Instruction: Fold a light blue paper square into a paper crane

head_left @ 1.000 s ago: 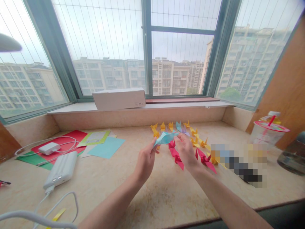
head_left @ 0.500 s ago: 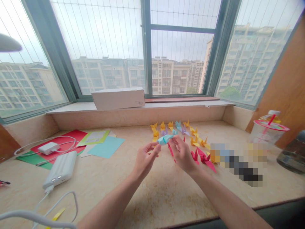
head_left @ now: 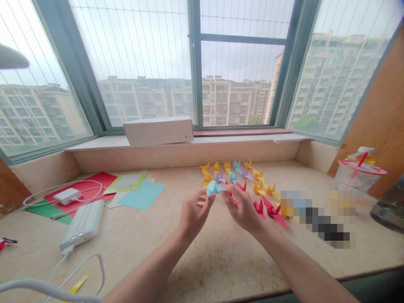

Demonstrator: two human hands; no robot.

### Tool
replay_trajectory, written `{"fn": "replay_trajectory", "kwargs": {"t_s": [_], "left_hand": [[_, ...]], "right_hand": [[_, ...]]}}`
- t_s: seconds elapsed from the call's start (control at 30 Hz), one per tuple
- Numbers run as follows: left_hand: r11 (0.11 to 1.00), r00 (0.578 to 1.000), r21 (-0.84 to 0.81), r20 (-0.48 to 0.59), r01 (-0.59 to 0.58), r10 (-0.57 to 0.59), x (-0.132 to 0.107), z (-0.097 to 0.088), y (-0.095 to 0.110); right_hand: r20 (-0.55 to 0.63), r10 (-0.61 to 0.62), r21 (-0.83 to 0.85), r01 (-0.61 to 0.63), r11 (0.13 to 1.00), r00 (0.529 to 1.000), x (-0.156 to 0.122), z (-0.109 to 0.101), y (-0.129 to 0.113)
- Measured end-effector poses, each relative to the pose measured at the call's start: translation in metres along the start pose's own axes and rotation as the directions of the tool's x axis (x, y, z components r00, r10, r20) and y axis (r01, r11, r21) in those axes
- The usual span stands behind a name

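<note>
A light blue origami crane [head_left: 215, 189] is held up in front of me, above the stone counter. My left hand [head_left: 196, 212] pinches it from the left and below, thumb against the near side. At its right tip are the thumb and fingers of my right hand [head_left: 241, 208], closed around the paper's end. Part of the fold is covered by my fingers. Just beyond and to the right stand several finished paper cranes: yellow ones [head_left: 216, 167], light blue ones [head_left: 237, 166], purple ones [head_left: 245, 173] and red ones [head_left: 274, 211].
Coloured paper sheets [head_left: 143, 194] lie at left, near a white charger [head_left: 67, 195] and a power bank [head_left: 82, 225] with cables. A white box [head_left: 159, 131] sits on the sill. At right stand a lidded plastic cup [head_left: 355, 176] and a dark glass container [head_left: 389, 212].
The light blue crane has turned and shifted slightly left, its folded points now more visible. My right fingers have moved down a little along its right end.
</note>
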State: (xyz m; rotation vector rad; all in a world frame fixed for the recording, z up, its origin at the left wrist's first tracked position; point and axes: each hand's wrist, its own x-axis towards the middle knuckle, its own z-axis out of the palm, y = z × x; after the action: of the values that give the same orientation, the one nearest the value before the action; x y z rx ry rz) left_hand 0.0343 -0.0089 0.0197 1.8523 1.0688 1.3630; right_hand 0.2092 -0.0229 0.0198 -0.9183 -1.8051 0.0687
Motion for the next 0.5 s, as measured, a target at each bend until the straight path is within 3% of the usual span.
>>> {"fn": "replay_trajectory", "kwargs": {"t_s": [0.1, 0.2, 0.33, 0.5], "left_hand": [[0.998, 0.998, 0.057, -0.063, -0.025, 0.029, 0.003, 0.001, -0.006], [0.998, 0.993, 0.062, -0.111, -0.027, 0.033, 0.005, 0.000, -0.007], [0.998, 0.992, -0.053, -0.123, 0.018, -0.024, 0.006, 0.000, -0.003], [0.954, 0.991, -0.289, -0.079, 0.078, -0.104, 0.007, 0.002, 0.000]], "right_hand": [[-0.040, -0.005, 0.007, 0.005, 1.000, 0.999, -0.001, 0.001, 0.000], [-0.142, 0.147, 0.074, -0.137, 0.988, 0.979, -0.001, 0.003, 0.002], [-0.172, 0.403, 0.336, -0.331, 0.881, 0.899, 0.005, 0.004, 0.004], [-0.163, 0.494, 0.533, -0.345, 0.773, 0.854, 0.012, 0.004, 0.009]]}}
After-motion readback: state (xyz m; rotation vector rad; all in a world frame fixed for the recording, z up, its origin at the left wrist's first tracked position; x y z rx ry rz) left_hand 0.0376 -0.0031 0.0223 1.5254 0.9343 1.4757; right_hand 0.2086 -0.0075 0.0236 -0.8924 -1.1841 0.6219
